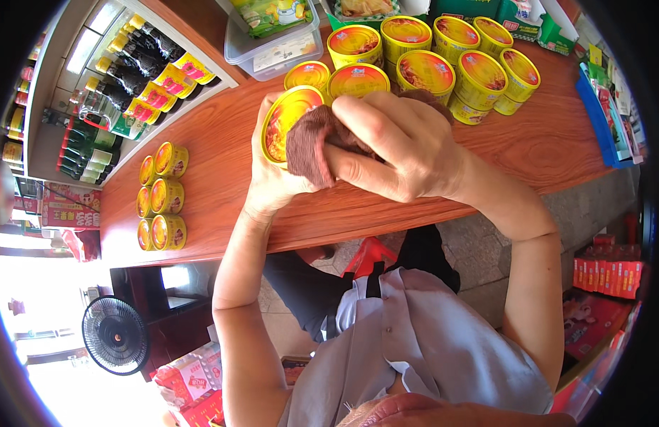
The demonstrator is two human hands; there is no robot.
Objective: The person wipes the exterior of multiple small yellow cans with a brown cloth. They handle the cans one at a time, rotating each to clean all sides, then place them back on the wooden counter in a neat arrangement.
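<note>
My left hand is wrapped around a round yellow tin can with a red-and-yellow lid, held tilted above the wooden counter. In my right hand is a bunched brown cloth, pressed against the can's side and edge of the lid. Part of the cloth sticks out beyond my right knuckles. Just behind my hands stands a group of similar cans, some of them stacked. More small yellow cans stand in two short rows on the counter's left.
The wooden counter curves across in front of me. Shelves with dark bottles stand at the left. A clear plastic bin and green boxes line the back; a blue tray is at the right. A black fan stands lower left.
</note>
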